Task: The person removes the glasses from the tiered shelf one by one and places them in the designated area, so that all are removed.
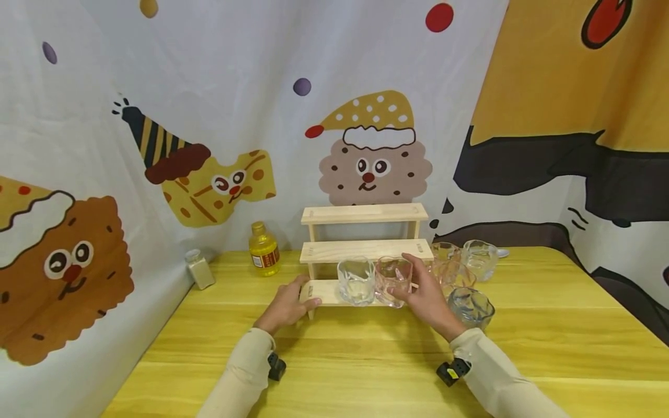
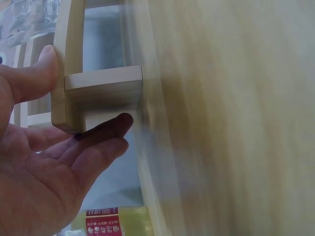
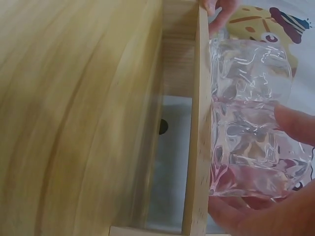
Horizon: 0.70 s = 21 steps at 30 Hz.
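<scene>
Head view shows us the right hand (image 1: pixel 431 299) with thumb and fingers closed around a pink-tinted, wavy-walled glass tumbler (image 1: pixel 388 277) on the lowest shelf of a pale wooden three-tier rack (image 1: pixel 340 251). A clear glass tumbler (image 1: pixel 356 285) stands just to its left. Our left hand (image 1: pixel 284 305) grips the shelf's left end between thumb and fingers, apparently steadying the rack on the wood-grained worktop (image 1: pixel 355 360).

We judge the step in hand to be setting the pink tumbler beside the clear one; the next move calls for loosening the right fingers straight outward, without nudging either glass.

The pink tumbler is upright, mouth up, its axis vertical; the rack's long axis runs left to right, across us. Whether the shelf bears the tumbler's full weight, we cannot tell.
</scene>
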Each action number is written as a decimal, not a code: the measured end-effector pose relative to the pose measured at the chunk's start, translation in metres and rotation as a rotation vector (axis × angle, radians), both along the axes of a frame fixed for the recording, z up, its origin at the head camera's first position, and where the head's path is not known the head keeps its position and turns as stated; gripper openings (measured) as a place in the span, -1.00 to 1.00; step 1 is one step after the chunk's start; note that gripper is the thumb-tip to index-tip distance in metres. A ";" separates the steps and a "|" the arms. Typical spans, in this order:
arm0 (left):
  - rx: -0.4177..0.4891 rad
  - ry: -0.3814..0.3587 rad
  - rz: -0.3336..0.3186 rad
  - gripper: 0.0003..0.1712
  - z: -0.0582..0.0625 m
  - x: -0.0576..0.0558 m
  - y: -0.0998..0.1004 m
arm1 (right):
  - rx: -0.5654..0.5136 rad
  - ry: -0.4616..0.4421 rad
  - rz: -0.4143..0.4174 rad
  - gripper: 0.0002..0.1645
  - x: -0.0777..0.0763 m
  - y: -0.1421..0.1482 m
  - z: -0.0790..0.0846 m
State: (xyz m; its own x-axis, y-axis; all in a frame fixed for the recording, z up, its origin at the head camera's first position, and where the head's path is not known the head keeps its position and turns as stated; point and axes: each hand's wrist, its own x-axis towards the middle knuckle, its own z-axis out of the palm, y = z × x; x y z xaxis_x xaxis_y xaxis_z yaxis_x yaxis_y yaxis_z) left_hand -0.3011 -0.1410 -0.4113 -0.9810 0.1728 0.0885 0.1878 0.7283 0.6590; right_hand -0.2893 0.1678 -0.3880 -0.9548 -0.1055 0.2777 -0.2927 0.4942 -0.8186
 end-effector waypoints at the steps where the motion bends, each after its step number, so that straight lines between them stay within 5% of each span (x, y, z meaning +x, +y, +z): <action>1: 0.001 -0.002 0.000 -0.31 0.000 0.000 0.000 | -0.003 0.000 -0.004 -0.02 0.001 0.000 0.000; 12: -0.005 0.000 0.008 -0.31 -0.001 0.000 0.000 | -0.029 0.105 -0.014 -0.07 0.011 -0.001 0.004; 21: -0.001 -0.006 0.011 -0.31 0.001 0.000 0.000 | -0.075 0.048 0.050 -0.11 0.029 0.014 0.016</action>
